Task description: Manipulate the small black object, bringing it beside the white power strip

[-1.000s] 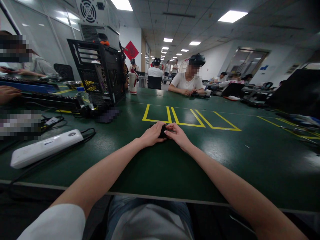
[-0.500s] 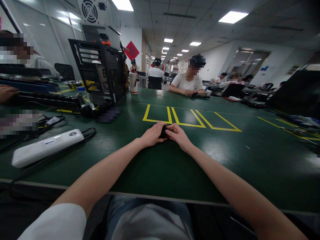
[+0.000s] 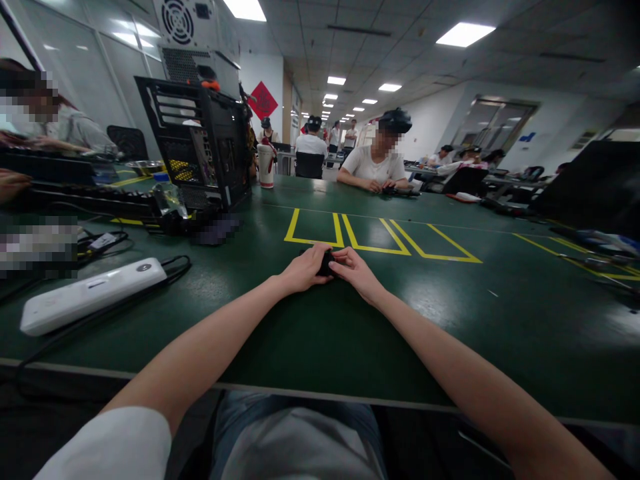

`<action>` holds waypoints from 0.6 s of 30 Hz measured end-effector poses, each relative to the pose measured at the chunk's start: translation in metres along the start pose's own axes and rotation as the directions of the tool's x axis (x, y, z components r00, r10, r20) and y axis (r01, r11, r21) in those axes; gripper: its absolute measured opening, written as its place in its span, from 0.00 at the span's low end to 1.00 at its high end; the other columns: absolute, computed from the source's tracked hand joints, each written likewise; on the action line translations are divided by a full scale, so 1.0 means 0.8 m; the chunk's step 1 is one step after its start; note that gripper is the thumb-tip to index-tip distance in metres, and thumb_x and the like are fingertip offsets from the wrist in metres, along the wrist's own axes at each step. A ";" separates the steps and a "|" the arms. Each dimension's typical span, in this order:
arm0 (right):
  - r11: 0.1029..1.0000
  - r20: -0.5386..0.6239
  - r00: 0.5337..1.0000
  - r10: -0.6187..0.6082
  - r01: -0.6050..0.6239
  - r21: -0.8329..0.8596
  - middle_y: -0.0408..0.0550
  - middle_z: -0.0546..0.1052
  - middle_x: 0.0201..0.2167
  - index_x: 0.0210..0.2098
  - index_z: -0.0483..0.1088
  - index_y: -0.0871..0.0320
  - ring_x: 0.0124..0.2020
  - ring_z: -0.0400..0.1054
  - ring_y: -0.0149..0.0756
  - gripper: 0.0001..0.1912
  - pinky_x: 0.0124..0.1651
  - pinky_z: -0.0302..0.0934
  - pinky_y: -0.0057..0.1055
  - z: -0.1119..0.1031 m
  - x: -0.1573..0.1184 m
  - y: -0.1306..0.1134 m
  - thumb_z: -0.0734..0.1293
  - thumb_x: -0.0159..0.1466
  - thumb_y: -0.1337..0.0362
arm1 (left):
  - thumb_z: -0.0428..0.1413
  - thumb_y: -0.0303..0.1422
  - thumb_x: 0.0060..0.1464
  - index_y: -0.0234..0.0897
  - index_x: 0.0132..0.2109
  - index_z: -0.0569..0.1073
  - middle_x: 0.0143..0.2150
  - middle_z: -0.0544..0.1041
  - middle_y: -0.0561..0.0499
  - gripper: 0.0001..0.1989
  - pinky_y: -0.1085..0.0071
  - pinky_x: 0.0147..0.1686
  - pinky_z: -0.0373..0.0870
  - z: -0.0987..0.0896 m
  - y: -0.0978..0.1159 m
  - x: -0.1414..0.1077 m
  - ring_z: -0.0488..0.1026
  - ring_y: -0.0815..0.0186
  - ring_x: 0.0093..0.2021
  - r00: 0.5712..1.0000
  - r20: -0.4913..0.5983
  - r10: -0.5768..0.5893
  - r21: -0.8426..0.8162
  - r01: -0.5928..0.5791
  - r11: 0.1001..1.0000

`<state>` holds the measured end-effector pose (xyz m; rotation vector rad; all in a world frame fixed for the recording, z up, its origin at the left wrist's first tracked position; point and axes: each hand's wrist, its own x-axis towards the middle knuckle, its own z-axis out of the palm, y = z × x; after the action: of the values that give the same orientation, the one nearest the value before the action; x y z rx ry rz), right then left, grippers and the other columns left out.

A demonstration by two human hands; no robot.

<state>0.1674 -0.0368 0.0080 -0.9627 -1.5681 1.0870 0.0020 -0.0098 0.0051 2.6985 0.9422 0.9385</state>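
Note:
A small black object (image 3: 325,263) is between my hands, low over the green table (image 3: 320,333); its kind cannot be made out. My left hand (image 3: 306,268) is wrapped round its left side, fingers curled over the far edge and thumb along the near edge. From the right, my right hand (image 3: 353,270) pinches the same object with thumb and fingertips. Much of the object is hidden by my fingers. Just beyond my hands, yellow tape outlines (image 3: 375,250) mark the table top.
On the left lie a white power strip (image 3: 95,293) and its black cable. A black computer case (image 3: 200,143) stands behind it, beside a paper cup (image 3: 267,165). Another person (image 3: 375,163) sits across the table. Tools (image 3: 590,261) lie at the right.
My hands keep almost the same hold on the black object. The view has shifted very slightly. At the far left, another person has shifted a little.

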 end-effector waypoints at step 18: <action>0.999 0.004 0.999 0.032 -0.033 0.036 0.42 0.68 0.35 0.35 0.62 0.54 0.38 0.65 0.31 0.14 0.44 0.61 0.36 0.001 -0.002 0.000 0.67 0.50 0.59 | 0.56 0.35 0.45 0.37 0.51 0.52 0.50 0.61 0.42 0.29 0.58 0.43 0.66 0.000 0.000 0.000 0.64 0.55 0.49 1.000 0.002 0.004 -0.007 -0.004 1.000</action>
<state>0.1674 -0.0386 0.0071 -0.9652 -1.5349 1.1366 0.0020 -0.0100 0.0049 2.6963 0.9321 0.9374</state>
